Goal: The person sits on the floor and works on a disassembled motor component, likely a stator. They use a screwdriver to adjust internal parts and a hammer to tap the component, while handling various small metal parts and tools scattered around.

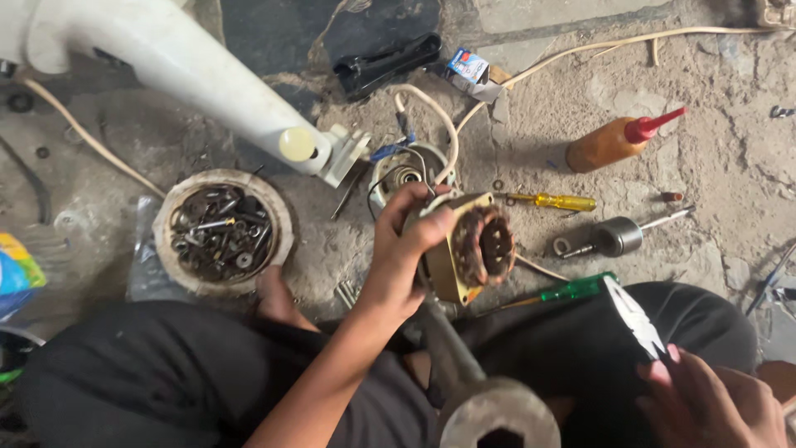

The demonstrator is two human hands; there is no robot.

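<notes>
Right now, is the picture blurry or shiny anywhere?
Head view: soft, even daylight with faint shadows; the left hand gripping the brass-coloured motor stator with copper windings is fairly sharp; the right hand with white-handled pliers is smeared at the frame edge; the grey metal pipe end up close looks soft; the white plastic fan neck is bright, slightly glary.

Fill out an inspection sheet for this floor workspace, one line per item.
Surface: cracked, dusty concrete floor.
Job's things: motor stator with copper windings, held up; metal pipe stand below it.
Clutter: round tray of screws, amber squeeze bottle, yellow screwdriver, green screwdriver, rotor.
Grippers: left hand grips the stator; right hand holds pliers.
Cables: cream cord across the floor.
Surroundings: white fan housing, black clip.
</notes>
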